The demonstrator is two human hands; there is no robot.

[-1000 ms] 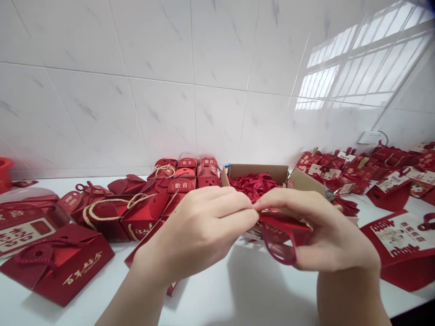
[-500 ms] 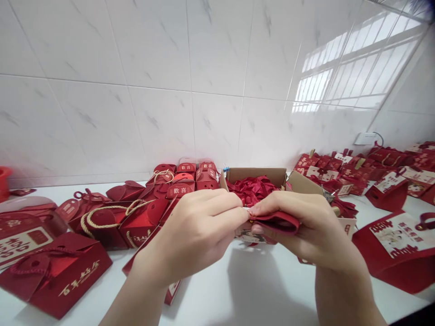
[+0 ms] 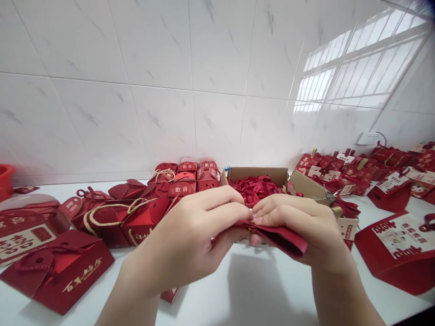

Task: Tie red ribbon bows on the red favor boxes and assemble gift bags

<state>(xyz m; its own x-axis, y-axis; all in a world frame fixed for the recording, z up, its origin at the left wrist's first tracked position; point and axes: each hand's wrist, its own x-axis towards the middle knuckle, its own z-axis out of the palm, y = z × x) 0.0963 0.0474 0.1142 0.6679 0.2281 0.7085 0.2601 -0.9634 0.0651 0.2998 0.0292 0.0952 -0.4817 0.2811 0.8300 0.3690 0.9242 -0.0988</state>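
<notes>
A dark red folded piece (image 3: pixel 283 239), like a paper box part, is held between both hands above the white table. My left hand (image 3: pixel 193 235) pinches its left end, with the fingertips close to those of my right hand. My right hand (image 3: pixel 302 226) grips the piece from above, thumb beneath, and its open folded end sticks out below the fingers. Something small and white shows between the fingertips. Behind the hands stands an open cardboard box (image 3: pixel 258 172) with red ribbons (image 3: pixel 254 188) inside.
Red gift boxes (image 3: pixel 61 271) with rope or cord handles crowd the left side. More red boxes (image 3: pixel 401 249) cover the right of the white table (image 3: pixel 265 290). A red container (image 3: pixel 5 181) sits at the far left, and a tiled wall (image 3: pixel 152 127) rises behind.
The fingers of both hands have shifted on the red piece. Its right end now points more downward and shows longer beyond my right hand. The view has moved slightly.
</notes>
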